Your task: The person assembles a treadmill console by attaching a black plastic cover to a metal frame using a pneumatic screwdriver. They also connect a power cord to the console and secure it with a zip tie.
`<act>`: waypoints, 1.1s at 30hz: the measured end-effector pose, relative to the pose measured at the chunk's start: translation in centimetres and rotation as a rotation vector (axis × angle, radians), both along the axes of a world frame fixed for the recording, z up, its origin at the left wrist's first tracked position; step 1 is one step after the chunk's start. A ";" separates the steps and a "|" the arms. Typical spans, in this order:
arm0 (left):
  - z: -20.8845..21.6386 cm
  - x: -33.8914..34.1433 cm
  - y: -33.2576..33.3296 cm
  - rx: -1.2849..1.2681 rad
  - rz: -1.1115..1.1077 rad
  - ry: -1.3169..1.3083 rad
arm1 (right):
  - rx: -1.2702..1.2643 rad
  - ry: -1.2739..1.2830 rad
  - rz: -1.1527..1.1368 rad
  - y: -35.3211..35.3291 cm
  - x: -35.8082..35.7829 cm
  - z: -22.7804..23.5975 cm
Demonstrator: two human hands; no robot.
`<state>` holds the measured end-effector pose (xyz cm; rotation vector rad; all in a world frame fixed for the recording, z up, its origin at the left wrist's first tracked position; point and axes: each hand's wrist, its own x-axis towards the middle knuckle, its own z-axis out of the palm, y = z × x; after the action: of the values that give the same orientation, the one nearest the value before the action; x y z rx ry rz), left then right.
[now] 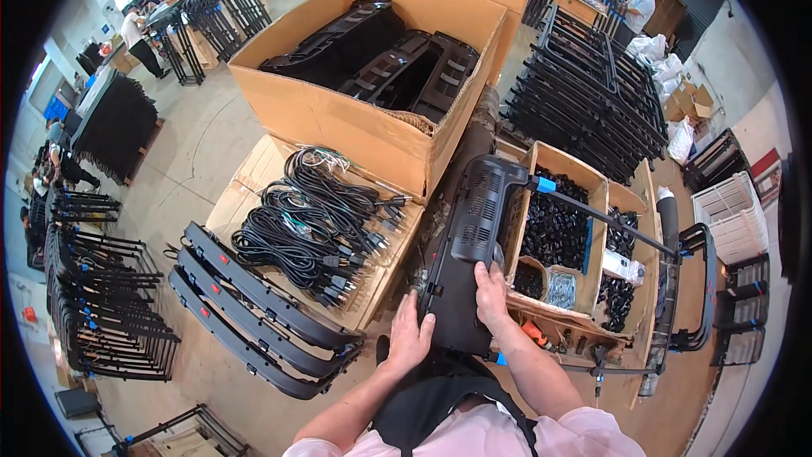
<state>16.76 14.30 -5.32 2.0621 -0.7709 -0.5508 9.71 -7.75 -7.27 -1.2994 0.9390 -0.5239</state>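
Note:
In front of me stands a black vented plastic housing [478,213], attached to a black tube frame with blue wrappings [546,185]. My right hand [491,298] grips the near end of this housing, thumb on top; its other fingers are partly hidden. My left hand [409,337] lies with fingers stretched out against the left edge of the dark panel [457,309] below the housing. Nothing is held in that left hand. The frame's tube [609,222] runs off to the right, over an open box of small black parts [554,233].
Bundles of black power cords [313,220] lie on cardboard to the left, beside several curved black covers [254,322]. A large carton [338,114] of black plastic shells stands ahead. Stacked black frames [588,89] fill the far right. Other people work at the far left and far right.

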 end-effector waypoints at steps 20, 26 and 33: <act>-1.1 -0.8 -1.1 -0.009 -0.022 -0.082 | 0.178 0.030 0.116 -2.2 -1.8 -1.4; 0.4 -1.9 -2.1 -0.058 0.103 -0.110 | 0.012 0.129 0.034 -8.0 -15.0 3.7; 9.0 -8.2 -14.8 -0.020 -0.469 -0.114 | 0.376 0.267 0.233 -6.1 -34.2 10.5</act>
<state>8.56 -0.47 3.67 1.9080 -1.3372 -0.6788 -24.52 -13.89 3.19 -1.1289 1.0304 0.0123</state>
